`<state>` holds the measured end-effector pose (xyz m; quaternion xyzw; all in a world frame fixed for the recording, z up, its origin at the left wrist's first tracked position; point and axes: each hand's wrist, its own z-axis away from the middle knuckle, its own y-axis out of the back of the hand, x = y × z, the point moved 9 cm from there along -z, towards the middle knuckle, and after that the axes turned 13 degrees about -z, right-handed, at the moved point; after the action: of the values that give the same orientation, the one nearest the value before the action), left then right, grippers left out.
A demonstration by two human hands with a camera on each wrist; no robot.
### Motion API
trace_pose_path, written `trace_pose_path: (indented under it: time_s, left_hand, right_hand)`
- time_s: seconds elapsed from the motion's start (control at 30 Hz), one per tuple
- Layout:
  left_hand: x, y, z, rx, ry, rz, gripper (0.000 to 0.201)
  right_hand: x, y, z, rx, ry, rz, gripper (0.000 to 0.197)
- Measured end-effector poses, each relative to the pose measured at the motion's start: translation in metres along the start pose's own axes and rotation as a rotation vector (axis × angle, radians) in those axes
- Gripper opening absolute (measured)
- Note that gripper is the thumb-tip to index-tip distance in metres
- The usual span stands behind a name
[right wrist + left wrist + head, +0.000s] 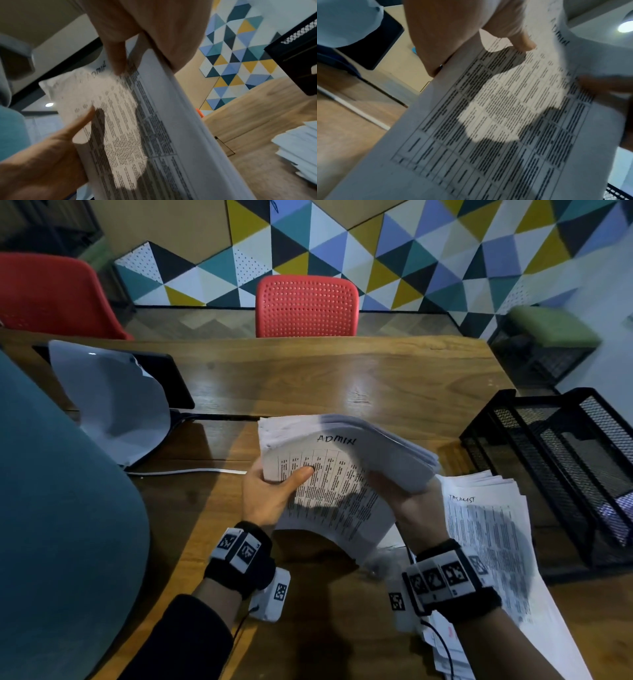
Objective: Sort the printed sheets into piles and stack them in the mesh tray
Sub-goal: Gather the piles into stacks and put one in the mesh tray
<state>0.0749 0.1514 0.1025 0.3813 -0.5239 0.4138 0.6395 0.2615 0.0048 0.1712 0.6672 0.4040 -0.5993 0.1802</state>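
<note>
Both hands hold one thick sheaf of printed sheets [329, 484] up off the wooden table [342, 378]. The left hand [270, 494] grips its left edge, thumb across the table print; the right hand [400, 498] curls around the right side, folding upper pages back, fingers hidden. "ADMIN" tops the exposed page. A "TASKLIST" pile [489, 539] lies beneath the right wrist, and the black mesh tray [548, 460] stands beyond it, cut off at right.

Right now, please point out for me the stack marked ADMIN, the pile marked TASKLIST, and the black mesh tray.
ADMIN stack [329, 484]: head view, on the printed table of its top sheet.
TASKLIST pile [486, 529]: head view, on the top sheet's printed text.
mesh tray [507, 440]: head view, on its left mesh wall.
</note>
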Motion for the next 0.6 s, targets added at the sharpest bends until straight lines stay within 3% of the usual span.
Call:
trace_pose_path:
  time_s: [0.17,0.3,0.47,0.6]
  left_hand:
    - [0.042,0.006,0.008,0.077,-0.139,0.034,0.051]
    - [0.076,0.007,0.018,0.184,-0.250,0.097,0.066]
    - [0.084,0.004,0.017,0.292,-0.197,0.099,0.048]
    - [0.085,0.003,0.015,0.304,-0.170,0.118,0.050]
  right_hand:
    - [0.000,0.003,0.004,-0.020,-0.011,-0.038,0.024]
    - [0.008,0.004,0.008,-0.074,-0.056,-0.068,0.039]
    - [0.023,0.010,0.016,-0.095,-0.148,-0.101,0.035]
    - [0.027,0.011,0.018,-0.108,-0.177,-0.087,0.035]
